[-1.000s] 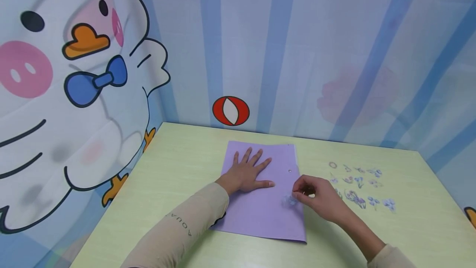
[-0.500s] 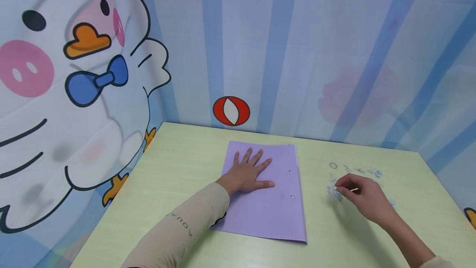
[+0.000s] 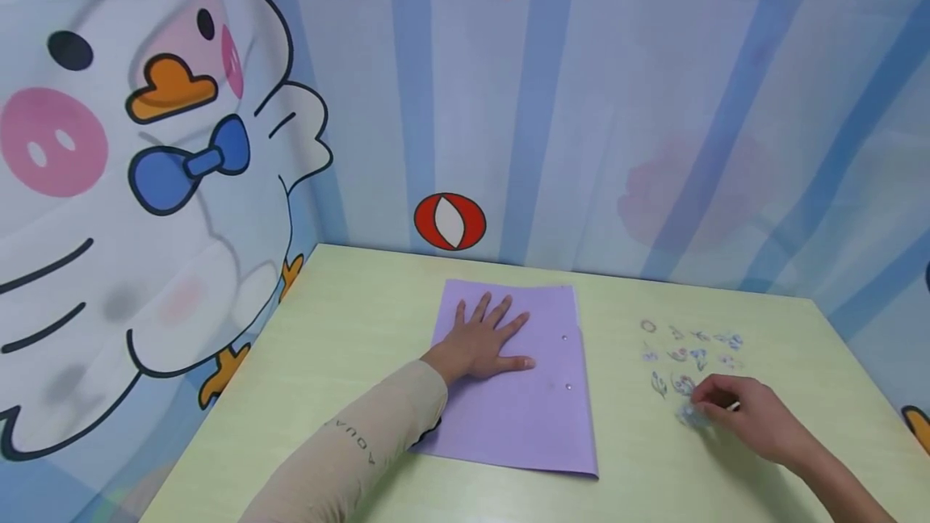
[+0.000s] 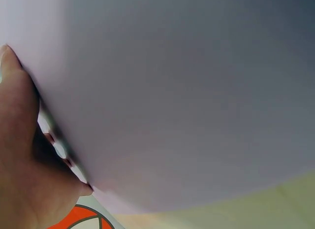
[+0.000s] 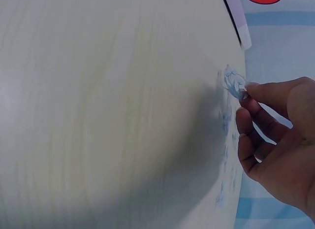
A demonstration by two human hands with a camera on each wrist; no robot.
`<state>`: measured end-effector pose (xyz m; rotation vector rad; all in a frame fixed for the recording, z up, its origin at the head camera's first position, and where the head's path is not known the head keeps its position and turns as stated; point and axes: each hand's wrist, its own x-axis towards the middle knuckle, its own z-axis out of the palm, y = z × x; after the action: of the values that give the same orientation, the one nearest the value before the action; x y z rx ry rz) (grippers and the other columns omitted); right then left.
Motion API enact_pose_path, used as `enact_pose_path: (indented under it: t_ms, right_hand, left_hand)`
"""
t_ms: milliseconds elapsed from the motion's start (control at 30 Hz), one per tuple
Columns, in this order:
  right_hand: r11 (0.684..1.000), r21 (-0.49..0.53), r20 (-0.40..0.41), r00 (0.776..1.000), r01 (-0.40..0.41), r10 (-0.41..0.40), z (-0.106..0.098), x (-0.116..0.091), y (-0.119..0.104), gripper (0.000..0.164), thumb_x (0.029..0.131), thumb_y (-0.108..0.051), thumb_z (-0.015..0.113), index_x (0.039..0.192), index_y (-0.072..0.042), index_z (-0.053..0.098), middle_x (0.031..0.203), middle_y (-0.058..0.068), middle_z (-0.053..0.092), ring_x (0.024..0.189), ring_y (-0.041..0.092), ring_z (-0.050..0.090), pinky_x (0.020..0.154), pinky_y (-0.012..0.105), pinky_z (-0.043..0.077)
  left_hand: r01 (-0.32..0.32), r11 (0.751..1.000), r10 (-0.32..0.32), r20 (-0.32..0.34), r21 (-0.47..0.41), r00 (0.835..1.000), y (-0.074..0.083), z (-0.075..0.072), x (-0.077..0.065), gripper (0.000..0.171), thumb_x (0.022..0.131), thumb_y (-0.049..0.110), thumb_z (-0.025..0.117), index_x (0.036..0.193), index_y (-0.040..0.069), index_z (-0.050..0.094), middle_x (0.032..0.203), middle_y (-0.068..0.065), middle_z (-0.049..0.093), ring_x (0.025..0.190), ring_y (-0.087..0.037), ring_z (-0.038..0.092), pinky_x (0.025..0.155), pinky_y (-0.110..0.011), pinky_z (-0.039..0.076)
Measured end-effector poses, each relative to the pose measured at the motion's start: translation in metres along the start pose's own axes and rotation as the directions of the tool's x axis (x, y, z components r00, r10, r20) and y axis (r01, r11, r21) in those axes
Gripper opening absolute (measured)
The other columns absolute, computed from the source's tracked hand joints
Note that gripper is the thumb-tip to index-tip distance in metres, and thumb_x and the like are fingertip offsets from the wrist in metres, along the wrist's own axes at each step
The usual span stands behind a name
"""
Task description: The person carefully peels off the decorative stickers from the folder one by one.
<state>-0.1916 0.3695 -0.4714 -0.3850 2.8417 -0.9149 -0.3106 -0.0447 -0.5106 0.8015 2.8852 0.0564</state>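
My left hand (image 3: 475, 345) lies flat with fingers spread on a purple folder (image 3: 523, 426) that has two small round studs near its right side. In the left wrist view the folder's pale surface (image 4: 172, 101) fills most of the picture beside the thumb. My right hand (image 3: 759, 418) pinches a see-through flower sticker (image 5: 233, 82) with pale blue print between thumb and forefinger. That hand is over the right part of the table, at the near edge of several laid-out flower stickers (image 3: 699, 357), and hides part of that group.
A ring-shaped wreath sticker (image 3: 648, 326) lies at the far left of the sticker rows. The pale wooden table (image 3: 363, 297) ends at a blue striped backdrop (image 3: 581, 103) with a duck print on the left.
My right hand has moved with the flower sticker from over the folder's right side to the near edge of the sticker rows. The left hand stays in place.
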Motion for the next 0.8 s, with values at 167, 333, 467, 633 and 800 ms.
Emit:
enact_pose_path:
  t_ms: [167,333,467,633,800]
  right_hand:
    - [0.999,-0.049,-0.007,1.0,0.01,-0.011,0.003,-0.001,0.007,0.005,0.099,-0.007,0.073,0.099,-0.012,0.075,0.093,-0.004,0.07,0.08,0.005,0.061,0.069,0.028,0.053]
    - [0.996,-0.089,-0.026,0.999,0.018,-0.02,0.008,-0.003,0.01,0.008,0.096,-0.006,0.077,0.094,-0.013,0.074,0.09,-0.006,0.067,0.076,0.003,0.057,0.066,0.028,0.051]
    - [0.995,-0.093,-0.03,0.999,0.034,-0.037,0.012,-0.003,0.01,0.011,0.094,-0.005,0.079,0.095,-0.013,0.072,0.086,-0.006,0.065,0.075,0.003,0.055,0.065,0.027,0.05]
    - [0.989,-0.142,-0.011,0.999,0.045,-0.047,0.013,-0.001,0.009,0.012,0.092,-0.004,0.079,0.093,-0.014,0.072,0.083,-0.008,0.062,0.072,0.002,0.053,0.063,0.028,0.048]
    - [0.974,-0.211,0.012,0.997,0.082,-0.082,0.013,-0.002,0.008,0.016,0.092,-0.002,0.078,0.09,-0.017,0.073,0.082,-0.01,0.059,0.071,0.0,0.052,0.062,0.028,0.048]
  left_hand:
    - [0.0,1.0,0.0,0.001,0.005,1.0,0.0,0.0,0.0,0.091,0.096,0.085,0.036,0.171,0.039,0.012,0.179,-0.002,0.004,0.164,-0.038,-0.001,0.125,-0.07,0.006]
    - [-0.006,1.0,0.006,0.004,0.001,1.0,0.0,-0.002,-0.001,0.091,0.096,0.085,0.036,0.171,0.038,0.012,0.179,-0.003,0.004,0.164,-0.038,-0.001,0.125,-0.07,0.006]
    - [-0.007,1.0,0.007,0.003,0.002,1.0,0.0,-0.004,-0.002,0.091,0.097,0.085,0.036,0.171,0.038,0.012,0.179,-0.003,0.005,0.164,-0.038,0.0,0.125,-0.07,0.007]
    - [-0.011,1.0,0.011,0.003,-0.003,1.0,0.0,-0.004,-0.002,0.091,0.097,0.084,0.036,0.171,0.038,0.013,0.179,-0.003,0.005,0.163,-0.039,0.0,0.125,-0.07,0.006]
    - [-0.018,1.0,0.018,0.001,-0.011,1.0,0.001,-0.005,-0.003,0.091,0.097,0.084,0.037,0.171,0.037,0.014,0.179,-0.004,0.006,0.163,-0.039,0.001,0.125,-0.071,0.007]
